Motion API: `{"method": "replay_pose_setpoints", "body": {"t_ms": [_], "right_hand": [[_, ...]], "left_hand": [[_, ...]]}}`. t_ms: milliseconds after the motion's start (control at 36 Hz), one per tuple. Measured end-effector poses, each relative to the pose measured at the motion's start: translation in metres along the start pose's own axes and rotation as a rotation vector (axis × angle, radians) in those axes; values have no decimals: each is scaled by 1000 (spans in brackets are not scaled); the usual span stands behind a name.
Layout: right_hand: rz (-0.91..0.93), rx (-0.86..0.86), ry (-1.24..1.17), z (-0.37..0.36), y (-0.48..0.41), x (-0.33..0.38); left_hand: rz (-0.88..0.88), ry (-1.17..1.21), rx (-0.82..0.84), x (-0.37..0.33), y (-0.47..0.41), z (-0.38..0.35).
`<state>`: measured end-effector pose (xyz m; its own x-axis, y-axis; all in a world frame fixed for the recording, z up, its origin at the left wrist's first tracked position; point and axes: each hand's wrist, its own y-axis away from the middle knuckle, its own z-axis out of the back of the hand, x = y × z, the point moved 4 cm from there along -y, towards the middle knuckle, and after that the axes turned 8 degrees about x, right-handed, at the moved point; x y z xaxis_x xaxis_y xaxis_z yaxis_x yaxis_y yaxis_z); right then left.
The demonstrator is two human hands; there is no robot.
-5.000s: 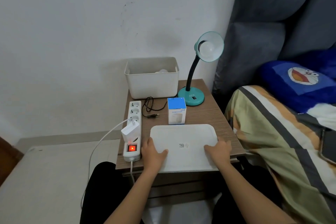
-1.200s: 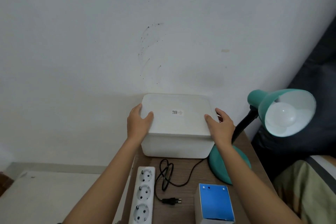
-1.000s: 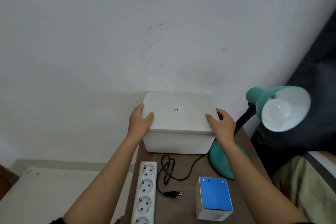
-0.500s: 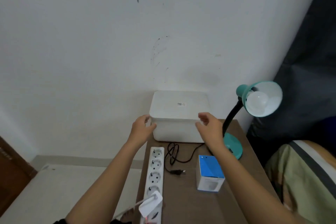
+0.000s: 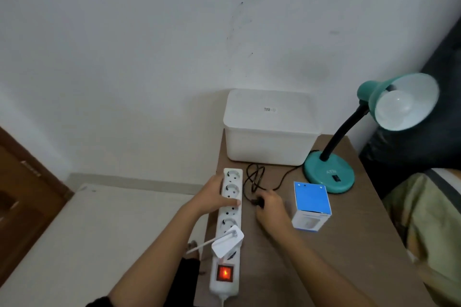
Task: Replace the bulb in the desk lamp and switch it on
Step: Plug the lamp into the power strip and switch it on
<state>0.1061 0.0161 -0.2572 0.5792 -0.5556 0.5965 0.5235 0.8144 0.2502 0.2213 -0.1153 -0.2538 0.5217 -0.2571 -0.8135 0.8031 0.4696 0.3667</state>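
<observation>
The teal desk lamp (image 5: pixel 329 174) stands at the back right of the wooden table, its shade tilted toward me with an unlit white bulb (image 5: pixel 396 109) in it. Its black cord (image 5: pixel 257 177) lies coiled in front of the white box. My right hand (image 5: pixel 270 207) is closed on the cord's black plug (image 5: pixel 257 201). My left hand (image 5: pixel 214 197) rests on the white power strip (image 5: pixel 229 222), fingers over its third socket. The strip's red switch (image 5: pixel 225 273) glows.
A lidded white storage box (image 5: pixel 270 129) sits against the wall. A blue-and-white bulb carton (image 5: pixel 311 203) stands right of my right hand. A white adapter (image 5: pixel 227 244) is plugged into the strip. A bed with a striped blanket (image 5: pixel 429 219) borders the table's right side.
Both hands left the lidded white box and came down toward me. The left now presses on the power strip; the right has taken hold of the lamp's plug.
</observation>
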Motion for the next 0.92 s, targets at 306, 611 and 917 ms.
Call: {"method": "replay_pose_setpoints", "body": {"t_ms": [306,611,917], "right_hand": [[-43,-102,-378,8,-23,8],[102,-66,-815,27,-58,45],[196,104,-562,8,-80,50]], "left_hand": [[10,-18,9,16,-11,-5],[-7,-20,6,15,-10,-7],[-33,56,29,15,-8,-5]]}}
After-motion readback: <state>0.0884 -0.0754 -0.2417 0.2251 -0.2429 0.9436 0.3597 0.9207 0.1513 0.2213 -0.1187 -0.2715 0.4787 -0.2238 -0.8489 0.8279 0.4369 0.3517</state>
